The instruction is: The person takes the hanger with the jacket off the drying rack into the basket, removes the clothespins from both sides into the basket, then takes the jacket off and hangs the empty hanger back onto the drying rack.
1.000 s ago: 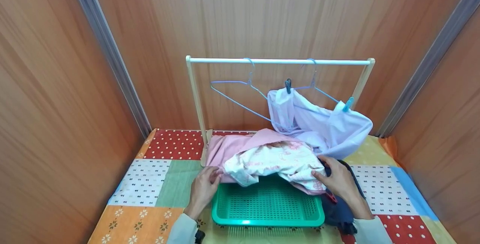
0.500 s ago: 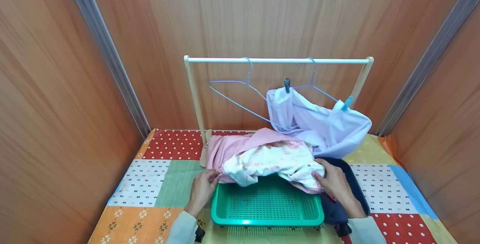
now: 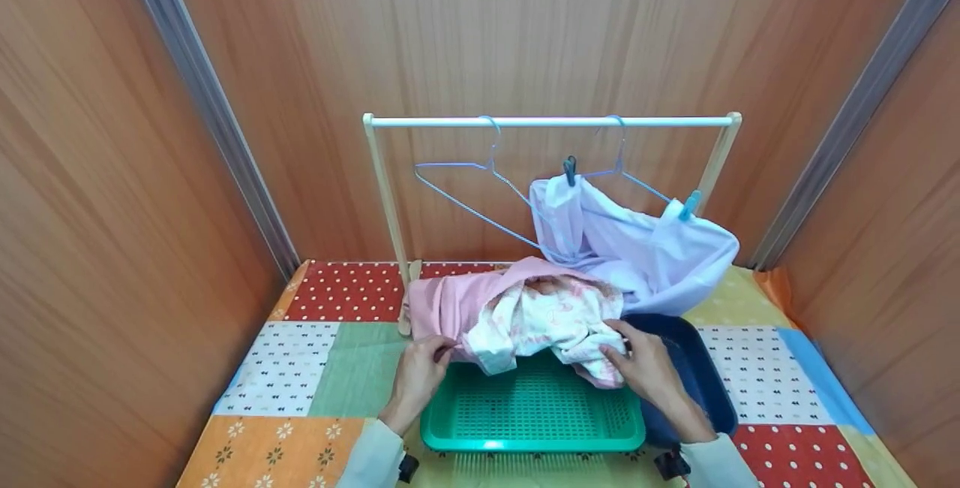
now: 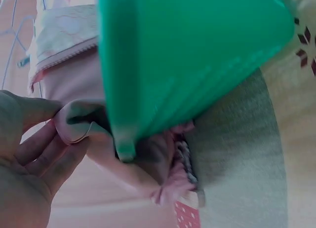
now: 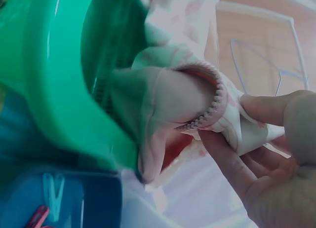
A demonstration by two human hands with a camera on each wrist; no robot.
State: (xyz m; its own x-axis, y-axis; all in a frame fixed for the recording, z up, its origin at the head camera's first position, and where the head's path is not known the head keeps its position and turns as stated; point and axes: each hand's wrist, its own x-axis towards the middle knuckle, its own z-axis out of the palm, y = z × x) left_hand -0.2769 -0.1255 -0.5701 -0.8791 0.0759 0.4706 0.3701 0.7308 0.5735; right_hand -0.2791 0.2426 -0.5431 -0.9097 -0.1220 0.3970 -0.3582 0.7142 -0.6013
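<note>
Hands [image 3: 418,377] [image 3: 651,366] pinch garment [image 3: 517,317]; pink print [image 3: 561,315] unreadable.

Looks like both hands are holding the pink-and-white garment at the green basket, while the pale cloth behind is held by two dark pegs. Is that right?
Not quite: only one is a dark peg; the other is a light blue peg, as the head view shows. The left hand and right hand do hold the garment at the green basket, with the pale cloth behind.

The person wears pale, plain sleeves [image 3: 373,456], and near the end of each one there is a small black device [image 3: 408,467].
</note>
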